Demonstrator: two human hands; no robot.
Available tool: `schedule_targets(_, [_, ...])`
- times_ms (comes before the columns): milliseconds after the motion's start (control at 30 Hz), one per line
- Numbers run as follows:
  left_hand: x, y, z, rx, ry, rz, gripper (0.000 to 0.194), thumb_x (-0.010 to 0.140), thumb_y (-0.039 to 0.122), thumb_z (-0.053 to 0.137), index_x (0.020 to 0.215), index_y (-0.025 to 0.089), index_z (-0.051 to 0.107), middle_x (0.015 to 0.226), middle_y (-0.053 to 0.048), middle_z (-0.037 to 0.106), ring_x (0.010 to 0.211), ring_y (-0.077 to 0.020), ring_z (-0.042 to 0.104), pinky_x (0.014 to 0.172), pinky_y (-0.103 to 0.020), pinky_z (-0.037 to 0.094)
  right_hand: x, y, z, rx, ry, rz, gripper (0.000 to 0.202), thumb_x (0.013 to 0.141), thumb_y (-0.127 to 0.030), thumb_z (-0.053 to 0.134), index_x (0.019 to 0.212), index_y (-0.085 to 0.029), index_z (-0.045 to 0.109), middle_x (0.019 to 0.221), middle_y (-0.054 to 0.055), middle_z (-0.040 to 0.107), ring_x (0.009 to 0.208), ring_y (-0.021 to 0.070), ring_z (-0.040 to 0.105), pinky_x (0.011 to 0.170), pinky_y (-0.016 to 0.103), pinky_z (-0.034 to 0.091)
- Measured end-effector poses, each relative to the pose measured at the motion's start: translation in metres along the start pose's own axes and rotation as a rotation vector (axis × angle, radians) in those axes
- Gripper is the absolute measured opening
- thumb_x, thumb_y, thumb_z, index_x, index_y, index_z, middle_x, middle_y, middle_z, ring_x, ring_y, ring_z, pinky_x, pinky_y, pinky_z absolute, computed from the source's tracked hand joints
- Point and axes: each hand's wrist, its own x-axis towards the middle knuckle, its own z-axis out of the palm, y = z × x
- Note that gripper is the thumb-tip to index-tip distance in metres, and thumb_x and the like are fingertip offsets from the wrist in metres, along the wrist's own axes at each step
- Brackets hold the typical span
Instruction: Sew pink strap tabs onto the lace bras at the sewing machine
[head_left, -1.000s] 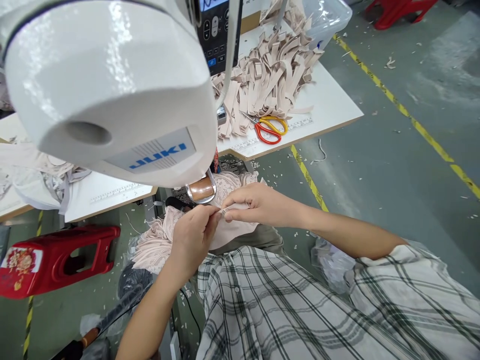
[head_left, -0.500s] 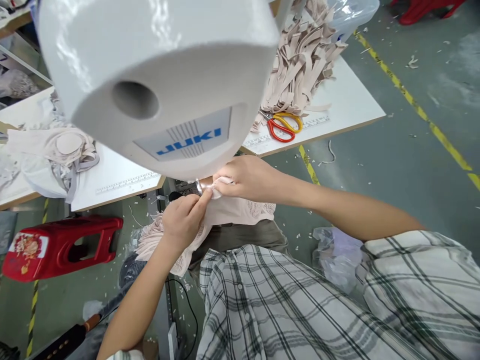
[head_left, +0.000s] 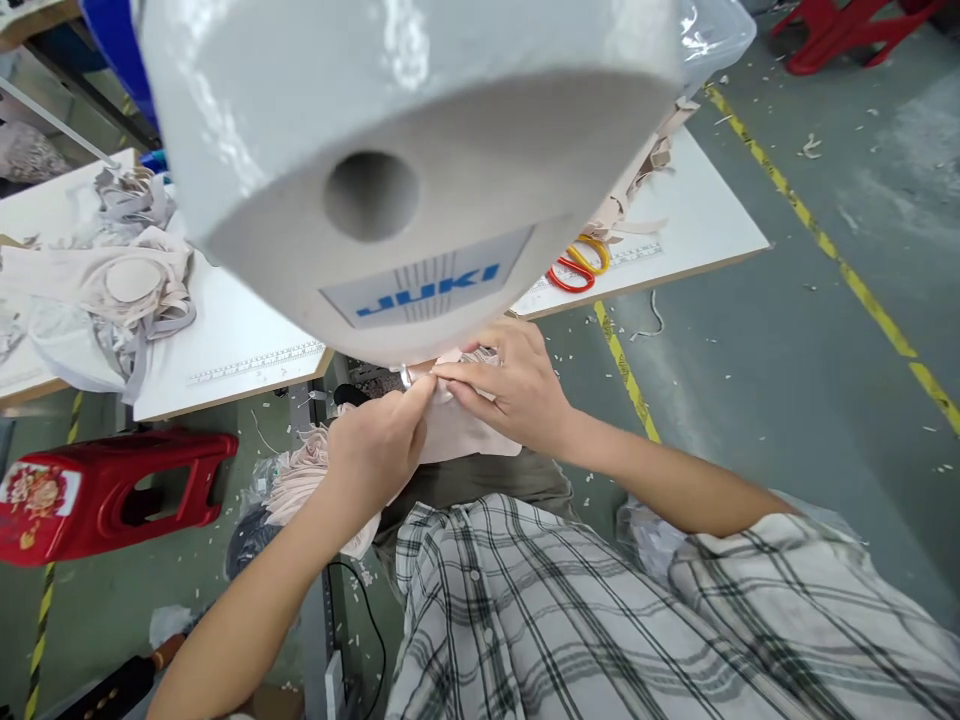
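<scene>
Right now, pink cloth is in the middle of the frame, just below the big white sewing machine as seen here. The left hand is on its left, the right hand on its upper right. Both look to pinch its top part, their fingertips almost touching, so neither is nearer. A shiny metal bit is just left of the fingertips. The cloth's low edge runs left to right.

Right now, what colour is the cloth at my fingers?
The cloth is pale pink, showing best in the head view.
</scene>
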Motion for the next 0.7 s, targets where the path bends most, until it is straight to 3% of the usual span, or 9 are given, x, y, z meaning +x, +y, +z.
schedule_targets(133, [0.003,-0.031,0.007,0.028,0.019,0.255,0.046,0.091,0.009,0.044,0.128,0.029,0.062,0.056,0.003,0.053,0.050,-0.0130,0.046,0.048,-0.029,0.019,-0.003,-0.003,0.004,0.047,-0.007,0.056,0.023,0.095,-0.029,0.053,0.104,-0.030,0.074,0.088,0.004,0.062,0.087,0.0196,0.056,0.085,0.039,0.044])
schedule_targets(233, [0.007,-0.039,0.010,0.091,0.039,0.331,0.046,0.088,0.007,0.045,0.124,0.029,0.065,0.055,0.003,0.050,0.050,-0.0134,0.044,0.048,-0.030,0.015,-0.012,-0.002,0.008,0.268,-0.106,0.172,0.027,0.097,-0.035,0.050,0.119,-0.027,0.065,0.096,0.005,0.061,0.084,0.0167,0.059,0.074,0.032,0.048])
schedule_targets(367, [0.010,-0.023,0.005,0.098,0.045,0.256,0.037,0.090,0.013,0.047,0.120,0.026,0.065,0.053,0.003,0.050,0.047,-0.0131,0.044,0.046,-0.030,0.012,-0.024,0.004,0.015,0.567,-0.102,0.342,0.050,0.095,-0.040,0.054,0.141,-0.026,0.039,0.113,0.007,0.056,0.065,0.0102,0.054,0.059,0.028,0.050])
schedule_targets(533, [0.010,0.007,-0.003,0.153,0.067,0.129,0.033,0.091,0.014,0.049,0.121,0.016,0.062,0.053,0.003,0.053,0.046,-0.0136,0.047,0.044,-0.032,0.016,-0.006,0.010,0.004,0.367,-0.124,0.226,0.035,0.094,-0.028,0.051,0.127,-0.029,0.060,0.118,0.009,0.058,0.099,0.0219,0.058,0.078,0.036,0.054])
schedule_targets(700, [0.014,0.022,-0.004,0.182,0.078,0.020,0.028,0.091,0.015,0.049,0.116,0.016,0.062,0.054,0.001,0.055,0.048,-0.0146,0.051,0.044,-0.032,0.018,0.020,0.016,-0.008,0.339,-0.210,0.236,0.031,0.090,-0.027,0.055,0.119,-0.026,0.068,0.106,0.008,0.065,0.099,0.0253,0.060,0.076,0.035,0.054])
